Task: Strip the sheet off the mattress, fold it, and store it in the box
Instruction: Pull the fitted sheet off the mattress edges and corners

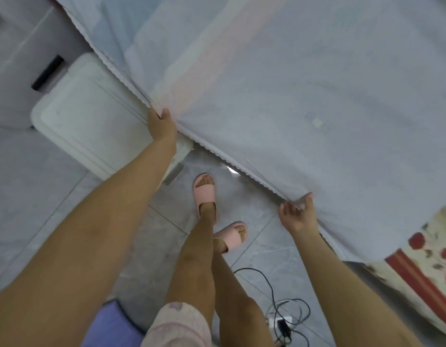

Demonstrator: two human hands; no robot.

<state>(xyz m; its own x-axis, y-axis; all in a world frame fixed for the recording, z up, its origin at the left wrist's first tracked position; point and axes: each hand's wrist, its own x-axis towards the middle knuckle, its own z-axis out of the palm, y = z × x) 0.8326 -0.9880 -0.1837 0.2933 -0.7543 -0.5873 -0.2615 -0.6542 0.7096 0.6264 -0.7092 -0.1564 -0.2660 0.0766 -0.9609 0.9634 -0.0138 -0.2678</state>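
My left hand (161, 125) grips the sheet (267, 83) by its scalloped edge at ten o'clock, the box (86, 116) at its nine o'clock; my right hand (298, 216) pinches that edge at four o'clock.

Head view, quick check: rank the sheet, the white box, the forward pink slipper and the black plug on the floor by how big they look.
1. sheet, fills most of the frame
2. white box, partly hidden by the sheet edge and an arm
3. pink slipper
4. black plug, clearly smallest
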